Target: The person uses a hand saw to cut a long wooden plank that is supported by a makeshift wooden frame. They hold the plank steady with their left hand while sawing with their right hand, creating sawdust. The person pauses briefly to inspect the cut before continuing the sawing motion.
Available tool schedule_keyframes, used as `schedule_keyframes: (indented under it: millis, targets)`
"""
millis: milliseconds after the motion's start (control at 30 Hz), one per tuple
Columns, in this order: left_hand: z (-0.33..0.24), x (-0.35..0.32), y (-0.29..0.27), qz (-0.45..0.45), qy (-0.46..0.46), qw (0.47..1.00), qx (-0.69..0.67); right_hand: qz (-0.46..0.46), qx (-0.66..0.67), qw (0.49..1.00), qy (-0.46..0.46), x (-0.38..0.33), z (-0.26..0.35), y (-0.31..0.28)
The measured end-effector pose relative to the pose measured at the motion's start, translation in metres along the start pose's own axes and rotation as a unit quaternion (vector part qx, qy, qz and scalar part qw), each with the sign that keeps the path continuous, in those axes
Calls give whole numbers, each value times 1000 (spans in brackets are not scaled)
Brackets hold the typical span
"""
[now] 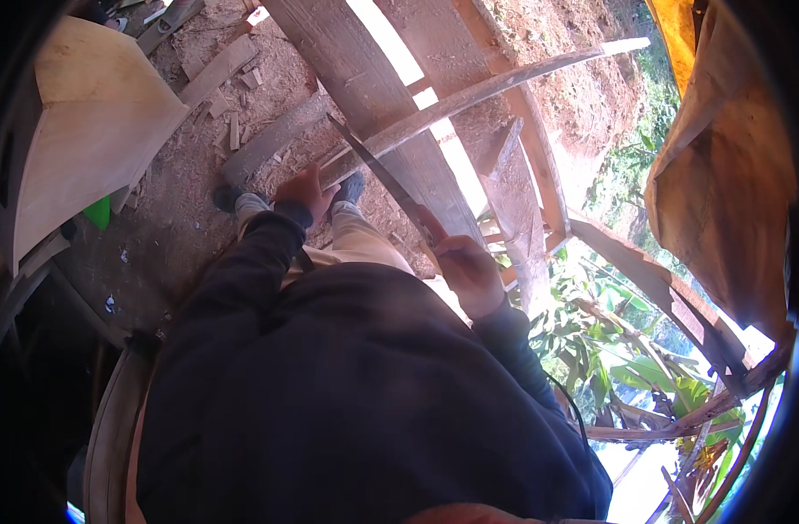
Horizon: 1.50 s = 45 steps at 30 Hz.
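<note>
My left hand (305, 194) is closed around the near end of a long, slim wooden pole (504, 83). The pole slants away to the upper right across wide wooden planks. In my right hand (465, 266) is the wide end of a long dark blade (377, 170), its index finger stretched along it. The blade tapers to a point at the upper left and crosses over the pole just beyond my left hand. Whether its edge is smooth or toothed is too small to tell, and the right fist hides the handle.
Broad weathered planks (351, 65) form a bench ahead, with bright gaps between them. A loose board (520, 210) leans at its right. Wood offcuts (235, 131) litter the dirt floor at left, near a pale panel (102, 131). Brown sheeting (722, 192) hangs at right above leafy plants (644, 371).
</note>
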<state>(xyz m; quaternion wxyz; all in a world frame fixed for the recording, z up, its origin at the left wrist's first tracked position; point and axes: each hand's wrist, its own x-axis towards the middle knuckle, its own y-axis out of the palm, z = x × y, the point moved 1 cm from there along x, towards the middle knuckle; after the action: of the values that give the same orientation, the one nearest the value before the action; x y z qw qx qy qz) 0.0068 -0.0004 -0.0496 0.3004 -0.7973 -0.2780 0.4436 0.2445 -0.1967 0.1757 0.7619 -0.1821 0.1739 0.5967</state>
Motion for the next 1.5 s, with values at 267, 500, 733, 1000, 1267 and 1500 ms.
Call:
schedule_keyframes:
  millis: [267,500,733,1000,1267,1500]
  targets:
    - [-2,1,-11,-20,15,999,27,8,-80,995,-64,7,3,-14]
    - [-8,-3,-19,-16,4,999,52,12,-49,998,-40,7,4,-33]
    - [2,10,-8,-34,5,998,48,68,-106,991,-45,7,-3,-25]
    - [5,9,-20,-27,20,999,35,34,-95,989,-103,3,29,-9]
    - [-18,-11,-35,-29,12,999,35,-9,-109,981,-158,7,32,-19]
    - [-36,-17,-33,9,-20,999,35,-56,-65,987,-134,5,10,-50]
